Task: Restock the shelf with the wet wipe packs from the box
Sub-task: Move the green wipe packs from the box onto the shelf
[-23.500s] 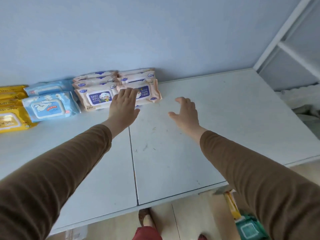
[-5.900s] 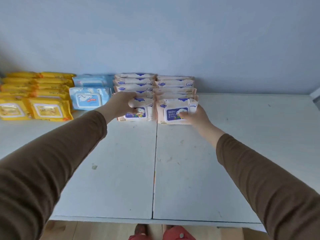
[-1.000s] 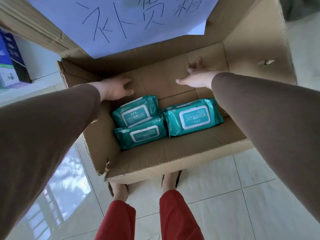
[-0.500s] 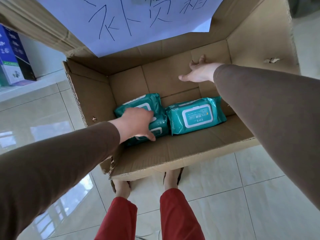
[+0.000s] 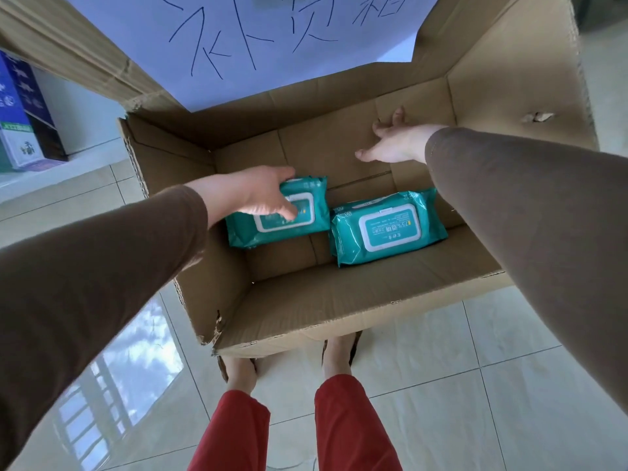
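Cardboard box (image 5: 306,311) stands open on the tiled floor, holding teal wet wipe packs. Toward its left wall, the left hand (image 5: 258,195) grips one teal pack (image 5: 299,226), thumb over its far edge, fingers on the white lid. Just right lies a second teal pack (image 5: 387,229), flat on the box bottom. Farther right, the right hand (image 5: 394,147) hovers spread, holding nothing.

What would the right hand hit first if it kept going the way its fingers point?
Most likely the far inner wall of the cardboard box. The right hand is open, its fingers aimed at that wall with nothing visible between; depth is unclear.
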